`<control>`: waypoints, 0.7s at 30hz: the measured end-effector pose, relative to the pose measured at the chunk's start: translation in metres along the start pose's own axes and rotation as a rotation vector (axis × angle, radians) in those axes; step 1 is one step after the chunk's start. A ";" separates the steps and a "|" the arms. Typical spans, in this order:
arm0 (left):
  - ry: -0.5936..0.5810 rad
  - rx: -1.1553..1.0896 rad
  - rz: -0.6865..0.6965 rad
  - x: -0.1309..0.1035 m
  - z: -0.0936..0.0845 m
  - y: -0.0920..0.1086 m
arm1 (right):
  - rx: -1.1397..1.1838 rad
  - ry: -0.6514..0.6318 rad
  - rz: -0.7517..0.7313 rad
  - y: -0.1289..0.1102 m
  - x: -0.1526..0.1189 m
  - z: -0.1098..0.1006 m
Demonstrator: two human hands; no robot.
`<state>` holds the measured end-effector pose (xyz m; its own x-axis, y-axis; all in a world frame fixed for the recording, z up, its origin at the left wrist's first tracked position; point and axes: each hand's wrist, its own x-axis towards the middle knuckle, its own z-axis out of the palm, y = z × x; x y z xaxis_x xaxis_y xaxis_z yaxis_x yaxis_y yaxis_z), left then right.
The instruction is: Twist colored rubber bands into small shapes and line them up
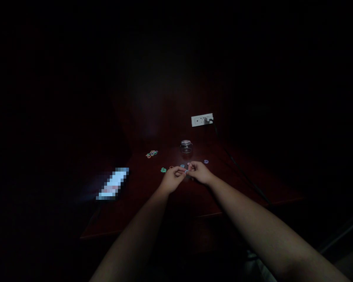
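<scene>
Over the dark red table, my left hand (173, 178) and my right hand (200, 172) meet, fingers closed. Pinched between their fingertips is a small pale blue hair tie (186, 172). Just beyond the fingers lie a blue hair tie (182, 166) and a pink one (188, 164), the latter partly hidden by my right hand. A green hair tie (163, 170) and an orange one (171, 167) are beside my left hand. Past my right hand is a purple hair tie (206, 161). A clear jar (186, 147) with a lid stands farther back.
A pile of mixed hair ties (151, 154) lies at the back left. On the left glows a phone-like screen (113, 184), its content blurred. A white wall socket (202, 120) holds a plug, whose black cable (244, 169) runs down across the right side. The surroundings are very dark.
</scene>
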<state>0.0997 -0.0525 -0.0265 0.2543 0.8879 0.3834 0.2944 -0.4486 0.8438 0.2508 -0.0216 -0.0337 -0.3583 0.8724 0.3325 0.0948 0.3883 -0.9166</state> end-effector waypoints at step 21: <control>0.122 0.066 -0.001 0.000 0.000 0.000 | 0.092 -0.088 0.025 -0.010 -0.005 0.000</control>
<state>0.0997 -0.0519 -0.0267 0.1411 0.8922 0.4291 0.3553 -0.4502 0.8192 0.2512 -0.0299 -0.0265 -0.4372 0.8507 0.2919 0.0212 0.3342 -0.9423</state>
